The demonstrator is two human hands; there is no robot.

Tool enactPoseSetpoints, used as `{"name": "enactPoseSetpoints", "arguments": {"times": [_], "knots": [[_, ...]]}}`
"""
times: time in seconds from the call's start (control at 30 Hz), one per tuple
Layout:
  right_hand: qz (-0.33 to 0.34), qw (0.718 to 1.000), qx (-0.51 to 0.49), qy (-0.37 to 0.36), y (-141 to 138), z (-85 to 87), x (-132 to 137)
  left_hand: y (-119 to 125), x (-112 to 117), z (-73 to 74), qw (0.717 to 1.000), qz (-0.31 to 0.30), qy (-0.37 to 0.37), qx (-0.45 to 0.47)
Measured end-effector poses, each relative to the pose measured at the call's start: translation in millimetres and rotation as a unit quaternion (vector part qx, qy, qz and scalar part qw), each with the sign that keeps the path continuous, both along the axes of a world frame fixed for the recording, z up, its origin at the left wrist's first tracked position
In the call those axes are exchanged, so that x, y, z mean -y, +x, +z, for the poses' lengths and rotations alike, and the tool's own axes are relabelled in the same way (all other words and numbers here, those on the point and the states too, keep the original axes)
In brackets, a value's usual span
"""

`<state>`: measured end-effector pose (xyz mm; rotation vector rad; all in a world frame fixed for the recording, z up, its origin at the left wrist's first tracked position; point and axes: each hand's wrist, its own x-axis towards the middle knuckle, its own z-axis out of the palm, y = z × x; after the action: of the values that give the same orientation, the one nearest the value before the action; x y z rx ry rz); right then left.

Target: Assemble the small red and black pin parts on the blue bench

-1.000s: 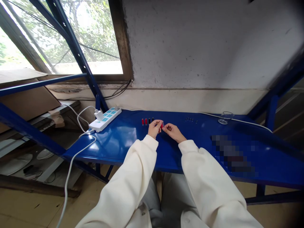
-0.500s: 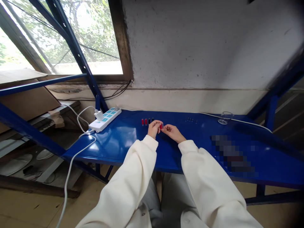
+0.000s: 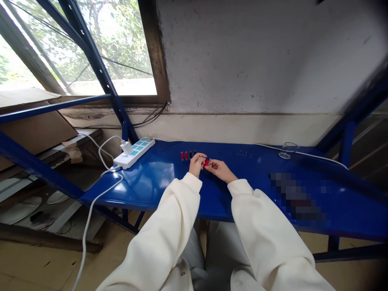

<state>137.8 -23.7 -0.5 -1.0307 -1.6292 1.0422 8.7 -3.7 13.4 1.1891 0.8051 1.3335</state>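
Both my hands meet over the middle of a blue metal bench [image 3: 157, 178]. My left hand [image 3: 196, 163] and my right hand [image 3: 218, 168] pinch a small red part [image 3: 206, 162] between their fingertips, just above the bench top. Both hands are closed on it. A short row of small red and black parts [image 3: 188, 154] stands upright on the bench just behind my left hand. Further right lies a row of tiny dark parts [image 3: 244, 153]. My white sleeves cover both forearms.
A white power strip [image 3: 134, 152] with a plugged-in charger and white cables lies at the bench's back left. A small clear glass dish [image 3: 287, 150] sits at the back right beside a white cable. A blurred patch covers the bench's right side. Blue rack struts and a window stand left.
My hands have drawn a little closer together around the red part and dipped slightly toward the bench. Nothing else has moved.
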Motion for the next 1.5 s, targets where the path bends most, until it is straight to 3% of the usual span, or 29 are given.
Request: {"name": "enactPoseSetpoints", "arguments": {"times": [0.2,0.33,0.43,0.57,0.87,1.23,1.5], "knots": [[-0.026,0.999,0.040,0.017,-0.6,2.4,0.6,1.4,-0.6,-1.2,1.000,0.011,-0.003,-0.018],[-0.162,0.979,0.085,0.090,10.6,-0.9,-10.6,1.5,-1.5,-2.2,0.998,0.047,0.000,-0.045],[-0.282,0.947,0.124,0.086,27.7,-2.3,-25.3,1.7,-0.9,-3.3,0.996,0.039,0.008,-0.083],[-0.336,0.913,0.225,0.057,51.3,-0.8,-46.9,4.3,0.5,-5.7,0.991,0.017,0.020,-0.130],[-0.321,0.892,0.317,0.016,63.3,-9.7,-81.1,8.3,2.1,-11.2,0.985,-0.014,0.025,-0.169],[-0.296,0.873,0.387,-0.009,60.4,-7.5,-83.5,9.8,4.7,-9.9,0.985,-0.021,0.024,-0.171],[-0.281,0.879,0.386,-0.008,62.7,-5.8,-83.4,8.9,4.6,-10.6,0.983,-0.021,0.025,-0.180]]}}
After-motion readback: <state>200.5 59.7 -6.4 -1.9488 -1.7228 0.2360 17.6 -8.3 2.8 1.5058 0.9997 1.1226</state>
